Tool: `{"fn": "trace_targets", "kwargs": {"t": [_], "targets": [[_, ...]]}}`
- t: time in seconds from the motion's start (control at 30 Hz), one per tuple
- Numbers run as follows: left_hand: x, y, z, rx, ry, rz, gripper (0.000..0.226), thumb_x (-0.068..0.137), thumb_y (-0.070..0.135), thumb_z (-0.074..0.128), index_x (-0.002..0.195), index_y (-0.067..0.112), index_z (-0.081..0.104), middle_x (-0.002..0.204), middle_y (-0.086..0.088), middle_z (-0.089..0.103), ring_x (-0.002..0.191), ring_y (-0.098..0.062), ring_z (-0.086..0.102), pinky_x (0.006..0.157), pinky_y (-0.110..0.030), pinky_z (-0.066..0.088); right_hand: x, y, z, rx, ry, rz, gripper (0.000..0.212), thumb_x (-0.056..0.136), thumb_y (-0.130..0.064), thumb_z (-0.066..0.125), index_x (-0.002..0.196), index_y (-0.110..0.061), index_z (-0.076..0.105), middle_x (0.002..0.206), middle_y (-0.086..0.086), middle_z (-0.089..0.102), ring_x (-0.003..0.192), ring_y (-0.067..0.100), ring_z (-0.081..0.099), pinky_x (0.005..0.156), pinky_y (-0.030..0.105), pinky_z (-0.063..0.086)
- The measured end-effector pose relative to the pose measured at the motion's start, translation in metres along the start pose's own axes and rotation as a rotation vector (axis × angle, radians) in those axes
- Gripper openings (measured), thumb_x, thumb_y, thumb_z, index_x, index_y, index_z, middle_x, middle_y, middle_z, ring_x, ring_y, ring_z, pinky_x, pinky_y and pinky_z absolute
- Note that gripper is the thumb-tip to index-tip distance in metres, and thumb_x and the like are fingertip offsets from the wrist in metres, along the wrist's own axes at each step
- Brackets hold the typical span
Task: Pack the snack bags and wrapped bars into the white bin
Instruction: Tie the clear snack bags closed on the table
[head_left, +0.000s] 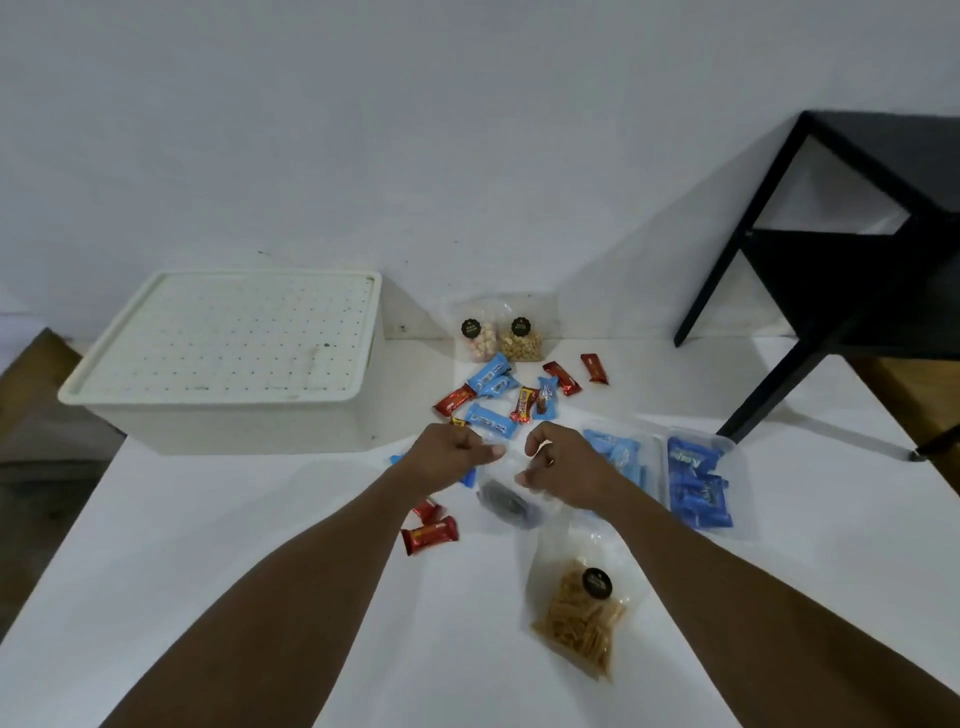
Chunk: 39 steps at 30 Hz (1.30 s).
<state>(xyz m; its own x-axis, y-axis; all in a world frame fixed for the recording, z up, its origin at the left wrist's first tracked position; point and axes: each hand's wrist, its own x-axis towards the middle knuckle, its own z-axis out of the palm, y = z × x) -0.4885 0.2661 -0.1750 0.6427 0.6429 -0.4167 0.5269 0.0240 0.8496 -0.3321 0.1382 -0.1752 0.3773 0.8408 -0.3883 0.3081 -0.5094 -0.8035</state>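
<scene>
The white bin stands at the table's far left with its perforated lid on. My left hand and my right hand both pinch the top of a clear snack bag holding something dark, at the middle of the table. Red and blue wrapped bars lie scattered just beyond my hands. Two more red bars lie under my left forearm. A clear bag of yellow sticks lies near me. Two clear snack bags stand against the wall.
Two clear packs of blue wrapped bars lie to the right of my hands. A black metal side table stands at the far right, one leg near the table's right edge. The white wall runs close behind the bin.
</scene>
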Motion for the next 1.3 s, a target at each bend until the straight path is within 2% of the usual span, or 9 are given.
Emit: {"fn": "trace_targets", "kwargs": {"t": [0.13, 0.23, 0.37, 0.5, 0.7, 0.9, 1.1, 1.2, 1.3], "targets": [[0.004, 0.031, -0.012, -0.109, 0.026, 0.105, 0.016, 0.078, 0.023, 0.082, 0.079, 0.008, 0.076, 0.085, -0.012, 0.075, 0.081, -0.018, 0.068, 0.081, -0.032, 0.057, 0.003, -0.035, -0.034, 0.013, 0.023, -0.037, 0.030, 0.074, -0.006, 0.082, 0.097, -0.009, 0.064, 0.077, 0.014, 0.063, 0.067, 0.022, 0.058, 0.068, 0.037, 0.052], [0.001, 0.056, -0.018, -0.154, 0.046, 0.140, 0.025, 0.083, 0.023, 0.077, 0.089, -0.001, 0.073, 0.077, -0.011, 0.073, 0.063, -0.008, 0.063, 0.059, -0.018, 0.047, -0.001, -0.057, -0.064, 0.118, 0.050, -0.043, 0.026, 0.076, -0.010, 0.083, 0.096, -0.001, 0.069, 0.075, 0.012, 0.070, 0.066, 0.019, 0.065, 0.068, 0.034, 0.055], [0.004, 0.082, -0.022, -0.283, 0.086, 0.160, 0.012, 0.087, 0.011, 0.067, 0.079, 0.002, 0.066, 0.067, -0.012, 0.063, 0.052, -0.012, 0.057, 0.048, -0.023, 0.037, -0.008, -0.066, -0.090, 0.191, 0.034, -0.067, 0.015, 0.081, -0.024, 0.079, 0.078, -0.010, 0.073, 0.074, 0.009, 0.068, 0.069, 0.016, 0.063, 0.069, 0.031, 0.051], [0.009, 0.098, -0.025, -0.422, 0.038, 0.151, 0.022, 0.088, 0.003, 0.063, 0.069, 0.014, 0.058, 0.060, -0.006, 0.059, 0.064, -0.022, 0.063, 0.063, -0.030, 0.043, -0.003, -0.070, -0.095, 0.209, 0.094, -0.098, 0.024, 0.088, -0.027, 0.071, 0.087, -0.003, 0.070, 0.080, 0.014, 0.069, 0.073, 0.017, 0.060, 0.067, 0.029, 0.047], [0.007, 0.100, -0.035, -0.423, -0.065, 0.129, 0.011, 0.093, 0.016, 0.063, 0.090, 0.006, 0.062, 0.069, -0.010, 0.064, 0.067, -0.025, 0.068, 0.060, -0.031, 0.047, 0.011, -0.082, -0.091, 0.106, 0.113, -0.134, 0.030, 0.095, -0.026, 0.062, 0.092, 0.004, 0.067, 0.077, 0.012, 0.066, 0.070, 0.017, 0.057, 0.065, 0.028, 0.046], [0.011, 0.095, -0.045, -0.378, -0.048, 0.170, 0.008, 0.090, 0.016, 0.069, 0.085, 0.013, 0.065, 0.074, -0.003, 0.065, 0.067, -0.017, 0.065, 0.058, -0.026, 0.045, 0.016, -0.087, -0.082, 0.241, 0.095, -0.149, 0.031, 0.091, -0.026, 0.068, 0.093, 0.004, 0.068, 0.074, 0.009, 0.062, 0.065, 0.012, 0.054, 0.066, 0.031, 0.045], [0.011, 0.098, -0.052, -0.508, -0.119, 0.104, 0.011, 0.090, 0.018, 0.068, 0.084, 0.013, 0.061, 0.076, -0.005, 0.060, 0.078, -0.024, 0.070, 0.065, -0.031, 0.052, 0.013, -0.088, -0.075, 0.365, 0.113, -0.167, 0.014, 0.092, -0.019, 0.067, 0.082, -0.010, 0.070, 0.078, 0.008, 0.071, 0.062, 0.007, 0.061, 0.071, 0.035, 0.042], [0.007, 0.099, -0.054, -0.417, -0.173, 0.091, 0.020, 0.086, 0.025, 0.074, 0.096, 0.009, 0.067, 0.080, -0.005, 0.066, 0.078, -0.024, 0.070, 0.063, -0.031, 0.051, 0.010, -0.095, -0.074, 0.351, 0.088, -0.211, 0.018, 0.090, -0.011, 0.066, 0.073, -0.015, 0.068, 0.077, 0.007, 0.072, 0.057, 0.003, 0.061, 0.066, 0.034, 0.040], [0.008, 0.101, -0.055, -0.358, -0.118, 0.163, 0.010, 0.085, 0.019, 0.075, 0.085, 0.011, 0.068, 0.081, -0.004, 0.070, 0.075, -0.018, 0.067, 0.066, -0.031, 0.047, 0.008, -0.100, -0.071, 0.370, 0.072, -0.200, 0.012, 0.090, -0.017, 0.066, 0.079, -0.015, 0.072, 0.073, 0.005, 0.070, 0.068, 0.011, 0.063, 0.066, 0.032, 0.041]]}}
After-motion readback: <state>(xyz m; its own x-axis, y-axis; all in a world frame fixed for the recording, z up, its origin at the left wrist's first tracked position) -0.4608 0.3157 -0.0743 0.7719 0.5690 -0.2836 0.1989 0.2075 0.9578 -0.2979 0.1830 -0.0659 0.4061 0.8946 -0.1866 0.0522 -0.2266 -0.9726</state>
